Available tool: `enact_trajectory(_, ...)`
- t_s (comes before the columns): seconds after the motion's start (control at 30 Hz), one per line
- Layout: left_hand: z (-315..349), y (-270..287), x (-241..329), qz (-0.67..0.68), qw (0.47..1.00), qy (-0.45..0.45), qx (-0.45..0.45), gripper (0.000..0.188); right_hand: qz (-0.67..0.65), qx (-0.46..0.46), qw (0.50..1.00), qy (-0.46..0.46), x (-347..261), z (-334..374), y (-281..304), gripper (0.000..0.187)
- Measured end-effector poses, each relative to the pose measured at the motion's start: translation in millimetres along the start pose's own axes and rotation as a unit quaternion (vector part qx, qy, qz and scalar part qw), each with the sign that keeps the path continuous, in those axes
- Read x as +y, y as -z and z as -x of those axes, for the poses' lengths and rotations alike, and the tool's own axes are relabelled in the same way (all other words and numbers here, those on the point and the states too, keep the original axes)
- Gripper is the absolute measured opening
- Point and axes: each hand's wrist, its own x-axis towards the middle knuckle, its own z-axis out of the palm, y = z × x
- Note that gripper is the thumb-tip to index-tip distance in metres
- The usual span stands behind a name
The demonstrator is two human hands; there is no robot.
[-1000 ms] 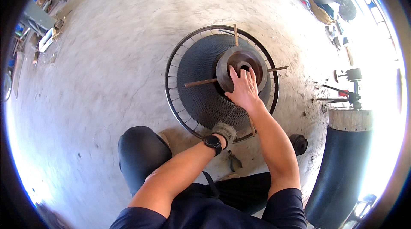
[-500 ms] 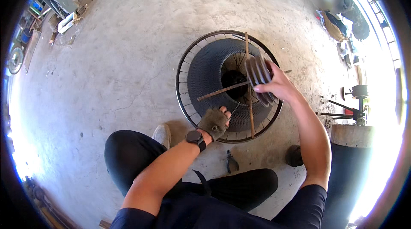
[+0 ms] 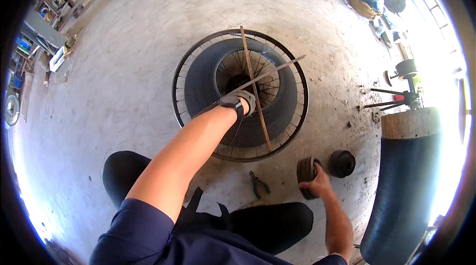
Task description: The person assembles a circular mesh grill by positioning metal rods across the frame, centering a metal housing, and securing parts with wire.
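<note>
A large spoked metal wheel [image 3: 174,84] lies flat on the floor, with a dark roll of woven mesh [image 3: 201,74] on it. Two wooden slats [image 3: 260,109] cross over the roll's open middle. My left hand [image 3: 249,100], in a grey fingerless glove, reaches over the near side of that opening at the slats; its fingers are hidden behind the hand. A thin wire [image 3: 237,133] hangs below it. At the lower right my right hand [image 3: 318,184] grips a brown grooved pulley-like drum [image 3: 304,171] low by the floor; whether it touches the floor I cannot tell.
Pliers [image 3: 258,184] lie on the floor by my knee. A dark round block [image 3: 342,164] sits right of the drum. Farther right stands a thick dark cylinder [image 3: 401,185], with a metal spool stand [image 3: 409,86] near its top. Assorted clutter [image 3: 54,47] lines the left.
My right hand has carried the grooved drum from above the mesh roll down to the lower right. My left hand has moved farther over the roll's opening. The slats are turned, and the view has shifted.
</note>
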Motion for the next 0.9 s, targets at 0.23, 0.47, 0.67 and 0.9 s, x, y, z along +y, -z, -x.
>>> enact_trajectory(0.23,-27.7,0.3,-23.4,0.032,0.983,-0.084,-0.158,0.032,0.122,-0.045,0.985,-0.116,154.5,32.1,-142.1,0.084)
enact_trajectory(0.47,-39.0,5.8,-32.6,0.005,0.971,-0.101,-0.216,0.036,0.208,0.048,0.969,-0.124,240.0,34.3,-276.3,0.071)
enact_trajectory(0.67,-57.2,-16.4,-48.8,-0.362,0.888,-0.136,-0.247,0.039,0.235,0.166,0.956,-0.050,244.0,25.3,-316.1,0.064)
enact_trajectory(0.9,-87.1,-53.7,-59.6,-0.742,0.530,-0.275,-0.304,0.044,0.260,0.217,0.941,-0.027,242.1,23.9,-332.0,0.057)
